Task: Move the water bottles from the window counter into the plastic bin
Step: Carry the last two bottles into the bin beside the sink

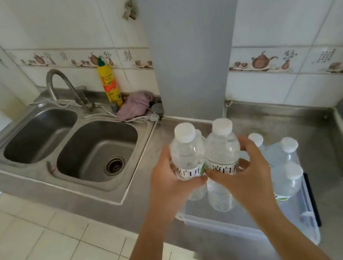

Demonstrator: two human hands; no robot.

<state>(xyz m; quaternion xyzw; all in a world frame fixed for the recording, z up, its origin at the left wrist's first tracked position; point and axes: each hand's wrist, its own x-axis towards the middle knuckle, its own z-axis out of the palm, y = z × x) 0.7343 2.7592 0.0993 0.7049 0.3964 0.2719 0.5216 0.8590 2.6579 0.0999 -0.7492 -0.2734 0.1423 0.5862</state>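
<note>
1. Partly done, judging by the layout: three capped water bottles already standing inside the clear plastic bin at lower right of the frame, on the steel counter.
2. Two more on the way: left bottle and right bottle held upright, side by side and touching, above the bin's near-left corner at centre frame.
3. Possibly a further cap behind the left bottle; too hidden to tell.
4. Remaining: lowering this pair into the bin's open left part. Window counter out of view, so count of bottles left unknown.
5. Left hand curled round the left bottle at label height, thumb in front.
6. Right hand wrapped round the right bottle likewise, fingers behind; both forearms reaching up from the bottom edge.
</note>
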